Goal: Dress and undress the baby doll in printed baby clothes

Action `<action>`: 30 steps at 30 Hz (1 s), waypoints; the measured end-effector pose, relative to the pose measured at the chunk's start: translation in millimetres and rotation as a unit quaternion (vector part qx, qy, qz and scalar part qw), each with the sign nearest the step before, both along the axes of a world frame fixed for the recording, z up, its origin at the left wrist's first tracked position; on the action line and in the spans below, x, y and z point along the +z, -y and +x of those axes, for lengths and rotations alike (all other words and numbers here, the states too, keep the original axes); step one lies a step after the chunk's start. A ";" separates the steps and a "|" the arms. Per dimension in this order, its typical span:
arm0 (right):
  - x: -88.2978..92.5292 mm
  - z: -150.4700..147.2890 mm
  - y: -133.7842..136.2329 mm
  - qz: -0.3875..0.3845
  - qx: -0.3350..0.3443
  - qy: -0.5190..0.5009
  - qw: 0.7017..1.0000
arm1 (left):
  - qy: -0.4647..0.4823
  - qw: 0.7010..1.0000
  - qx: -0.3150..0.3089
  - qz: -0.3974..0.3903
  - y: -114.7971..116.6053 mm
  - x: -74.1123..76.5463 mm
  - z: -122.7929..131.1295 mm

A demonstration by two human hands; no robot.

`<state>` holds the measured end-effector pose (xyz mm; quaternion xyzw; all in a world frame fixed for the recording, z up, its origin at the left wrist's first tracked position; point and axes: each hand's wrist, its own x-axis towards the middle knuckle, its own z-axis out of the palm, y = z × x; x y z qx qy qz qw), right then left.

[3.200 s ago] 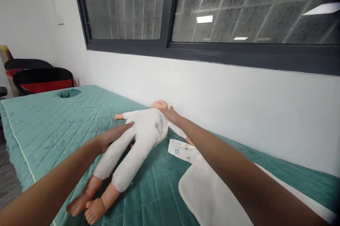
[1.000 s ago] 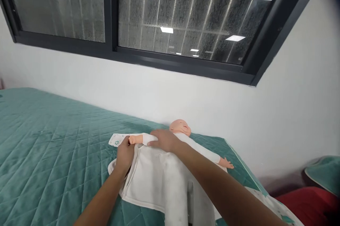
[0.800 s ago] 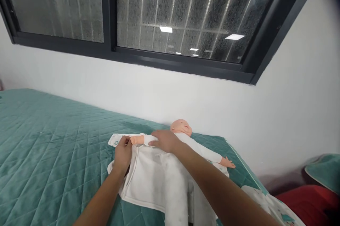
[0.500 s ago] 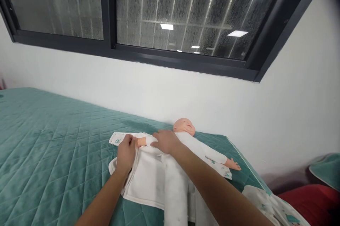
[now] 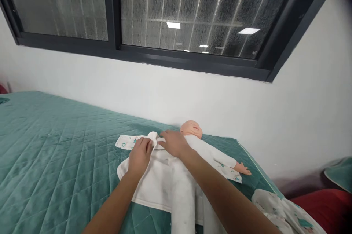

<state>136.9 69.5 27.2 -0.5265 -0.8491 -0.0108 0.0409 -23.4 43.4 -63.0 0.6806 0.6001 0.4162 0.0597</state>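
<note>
— "Two bare hands of yours are at a baby doll (image 5: pixel 181 179), which lies on its back on a quilted teal bed cover (image 5: pixel 77 160), close to the white wall (image 5: pixel 137 87). What does your left hand (image 5: pixel 140 157) have?"

— "Cloth. Your left grip is narrow, fingers bunched on a fold of a smooth white garment (image 5: pixel 154 186), round-cornered and partly under the doll."

— "And your right hand (image 5: pixel 174 142)?"

— "It lies over the doll's arm beside that fold, thumb and fingers apart; you cannot tell whether they close round it."

— "How do the surfaces look to you?"

— "You have a smooth, rounded, moulded head (image 5: pixel 189 127), with soft white fabric over the trunk and tube-like limbs. A flat sleeve (image 5: pixel 123 141) with teal prints stretches to your left. Low on your right sits crumpled printed cloth (image 5: pixel 286 208); the cover looks velvety, stitched in diamonds."

— "Which way does the doll point?"

— "Head toward the wall, legs toward you: its long axis runs nearly straight away from you, head slightly to the right. Its free arm (image 5: pixel 225 158) slants out rightward, fingers spread."
</note>
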 end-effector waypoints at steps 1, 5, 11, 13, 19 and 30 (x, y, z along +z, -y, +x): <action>3.3 8.3 3.4 0.015 -0.010 -0.039 0.999 | -0.001 0.999 0.041 0.003 -1.9 -1.5 -2.1; 3.7 62.5 23.6 0.132 -0.123 -0.259 0.949 | -0.031 0.988 0.141 -0.050 -7.3 -6.0 -7.0; -26.1 128.3 59.4 0.067 -0.431 -0.330 0.837 | -0.018 0.991 0.085 -0.103 -4.3 -2.3 -4.1; -29.0 130.9 67.0 0.025 -0.445 -0.287 0.848 | -0.011 0.992 0.060 -0.109 -1.1 0.2 -2.2; -18.8 123.6 74.3 -0.029 -0.451 -0.251 0.856 | 0.025 0.991 0.019 -0.127 6.5 7.8 3.2; -33.1 113.6 67.5 -0.032 -0.372 -0.495 0.785 | 0.065 0.989 -0.023 -0.132 -17.9 46.8 39.9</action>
